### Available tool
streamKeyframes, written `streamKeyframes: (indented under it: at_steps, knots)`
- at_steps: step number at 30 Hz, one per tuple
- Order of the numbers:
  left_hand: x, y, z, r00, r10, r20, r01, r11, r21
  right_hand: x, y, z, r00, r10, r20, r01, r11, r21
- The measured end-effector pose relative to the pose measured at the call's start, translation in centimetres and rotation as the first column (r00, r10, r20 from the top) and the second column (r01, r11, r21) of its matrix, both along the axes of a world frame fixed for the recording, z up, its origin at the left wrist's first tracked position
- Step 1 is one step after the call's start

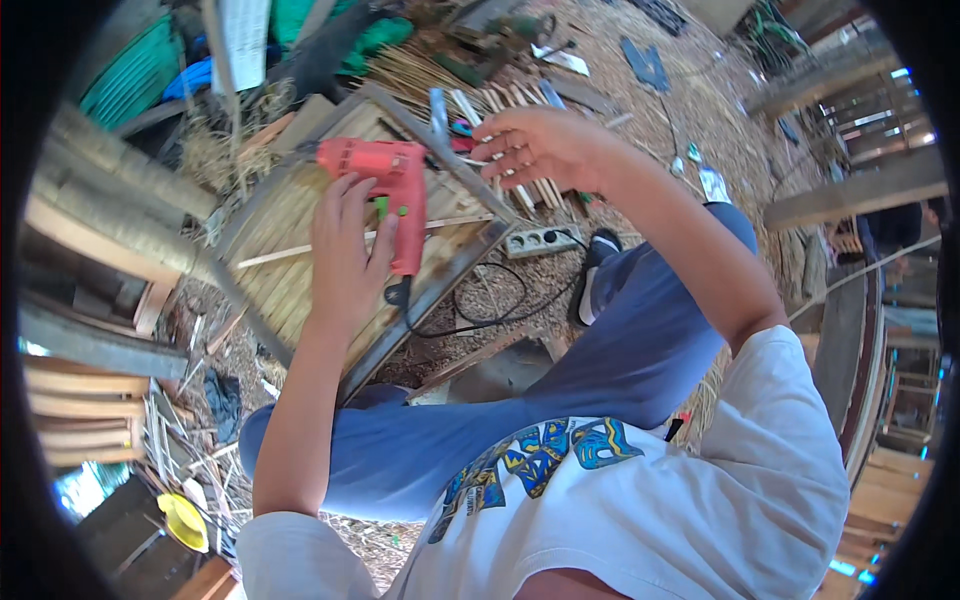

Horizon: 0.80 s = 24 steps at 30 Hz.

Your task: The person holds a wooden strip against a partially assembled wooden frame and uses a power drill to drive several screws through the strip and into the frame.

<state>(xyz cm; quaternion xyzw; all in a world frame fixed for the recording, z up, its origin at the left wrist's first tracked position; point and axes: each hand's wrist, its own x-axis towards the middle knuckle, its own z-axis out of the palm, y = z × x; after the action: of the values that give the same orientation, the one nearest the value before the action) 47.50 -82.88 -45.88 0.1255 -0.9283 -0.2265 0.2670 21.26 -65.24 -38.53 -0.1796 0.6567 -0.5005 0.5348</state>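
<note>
A red power drill (pixel 405 190) with a green trigger is over the slatted wooden panel (pixel 290 235), its black cord trailing down from the handle. My left hand (pixel 345 240) grips it, fingers against the rear body and thumb beside the handle. The drill's front end points right, toward my right hand (pixel 540 148). That hand hovers past the panel's frame, fingers spread and slightly curved, with nothing visible in them. A thin wooden strip (pixel 300 253) lies across the panel, partly hidden behind my left hand and the drill.
A white power strip (pixel 543 241) lies right of the panel, near my foot, with black cord looped beside it. Thin wooden sticks (pixel 535 100) are scattered beyond. Timber beams (pixel 850 195) stand at the right; a yellow hard object (pixel 183 522) lies lower left.
</note>
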Motion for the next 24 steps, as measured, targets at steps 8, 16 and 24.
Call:
streamKeyframes:
  at_steps: [8,16,24]
  knots:
    - [-3.1,1.7,-0.1,0.975,-0.088,0.203,0.089,0.996,0.005,-6.8,3.5,-2.5,0.432,0.118,-0.894,0.029,0.989,0.145]
    - [-1.6,-0.5,-0.5,0.917,-0.09,0.388,0.087,0.996,0.026,-13.8,1.1,-4.4,0.218,0.025,-0.976,0.14,0.989,0.057]
    - [1.1,-1.3,-0.8,0.938,-0.128,0.321,0.145,0.989,-0.03,-15.5,3.4,-9.2,0.374,0.072,-0.925,0.238,0.956,0.171]
